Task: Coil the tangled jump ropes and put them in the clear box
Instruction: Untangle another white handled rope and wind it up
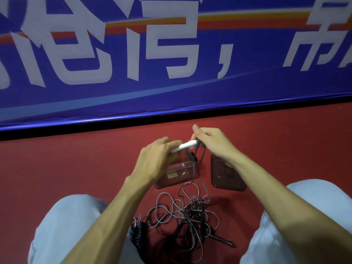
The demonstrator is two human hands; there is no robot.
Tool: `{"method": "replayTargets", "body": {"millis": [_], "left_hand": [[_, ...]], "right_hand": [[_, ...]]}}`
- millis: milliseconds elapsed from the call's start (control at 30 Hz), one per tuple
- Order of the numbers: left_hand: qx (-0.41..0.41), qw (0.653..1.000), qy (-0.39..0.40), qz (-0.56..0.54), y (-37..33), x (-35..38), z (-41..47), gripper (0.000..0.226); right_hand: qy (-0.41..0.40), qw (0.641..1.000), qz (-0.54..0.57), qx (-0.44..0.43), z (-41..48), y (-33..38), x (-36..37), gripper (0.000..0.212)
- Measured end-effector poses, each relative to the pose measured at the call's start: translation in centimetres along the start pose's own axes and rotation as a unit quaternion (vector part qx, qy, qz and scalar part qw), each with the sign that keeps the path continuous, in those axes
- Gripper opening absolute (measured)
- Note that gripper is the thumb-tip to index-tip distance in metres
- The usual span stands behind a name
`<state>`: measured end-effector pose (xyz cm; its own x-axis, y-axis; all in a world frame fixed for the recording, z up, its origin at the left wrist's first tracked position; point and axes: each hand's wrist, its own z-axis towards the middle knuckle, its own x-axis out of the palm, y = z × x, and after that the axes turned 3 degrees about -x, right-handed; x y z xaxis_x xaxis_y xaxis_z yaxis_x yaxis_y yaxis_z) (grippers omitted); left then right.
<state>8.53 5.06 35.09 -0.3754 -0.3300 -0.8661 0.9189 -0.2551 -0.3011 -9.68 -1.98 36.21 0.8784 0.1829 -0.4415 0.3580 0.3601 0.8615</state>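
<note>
White handle (185, 145), long axis left-right, gripped in my left hand (159, 159); my right hand (211, 142) pinches grey cord (202, 155) at its right end. Tangled jump ropes (188, 212) lie on the floor, nearer me; clear box (176, 174) directly beneath the grips.

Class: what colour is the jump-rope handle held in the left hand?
White handle, clearest in the head view.

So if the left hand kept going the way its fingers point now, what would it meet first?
Probably the right hand. The left hand holds the white handle, which points up and right toward the right hand's fingers, almost touching them. Depth is unclear from one view.
</note>
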Motion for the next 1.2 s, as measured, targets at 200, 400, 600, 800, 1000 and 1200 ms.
{"method": "replayTargets", "body": {"millis": [200,400,600,800,1000,1200], "left_hand": [[0.007,0.999,-0.001,0.049,-0.3,0.6,-0.1,0.018],[-0.019,1.0,0.011,0.018,-1.0,1.2,0.0,0.026],[-0.051,0.989,0.086,-0.113,-1.4,2.0,0.5,0.003],[-0.056,0.963,0.132,-0.23,-2.0,1.3,0.6,0.016],[-0.071,0.974,0.067,-0.206,-1.8,1.3,0.5,0.015],[-0.086,0.991,-0.022,-0.096,-1.6,1.6,0.5,0.01]], "right_hand": [[0.127,0.986,-0.049,0.094,-0.3,0.1,-0.6,0.048],[0.08,0.985,-0.119,0.097,0.0,0.4,-1.0,0.057],[-0.017,0.997,0.056,0.059,-0.3,0.7,-0.7,0.047],[-0.132,0.983,0.11,0.069,0.0,0.3,0.0,0.043],[-0.23,0.953,0.186,0.071,0.1,0.8,-0.8,0.041],[-0.203,0.94,0.265,0.063,-0.6,1.8,-0.7,0.046]]}}
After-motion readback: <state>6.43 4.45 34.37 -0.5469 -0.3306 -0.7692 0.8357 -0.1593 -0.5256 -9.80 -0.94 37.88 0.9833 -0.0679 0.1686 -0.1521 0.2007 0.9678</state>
